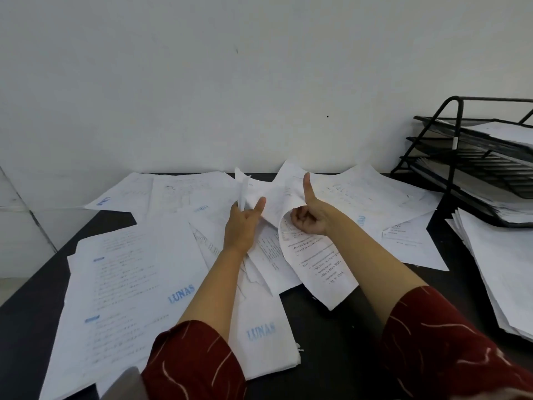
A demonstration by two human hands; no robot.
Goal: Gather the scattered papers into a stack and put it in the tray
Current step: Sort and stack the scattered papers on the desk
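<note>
Black wire tray [473,166] with three tiers at the desk's far right corner, thin sheets lying in each tier, none filled to the rim. Beside it along the right edge, a thick fanned stack [501,272] of white sheets, flat on the dark matte desk [331,342]. Loose white papers [135,272] strewn over the rest of the top from the left edge to the far edge against the pale wall [202,67], overlapping at odd angles, several stamped LUNAS in blue, most printed with faint lines of text. Near the front edge, a stapled bundle [265,342] partly under the left forearm. Left hand [243,223] near the middle of the desk, fingers closed in a pinch on a crumpled, upstanding sheet [248,192]. Right hand [310,215] just beside it, fingers curled tight round the curved edge of a printed page [317,264] that bends and droops toward the front edge, thumb pointing straight up. Dark red patterned sleeves [441,342] on both arms.
</note>
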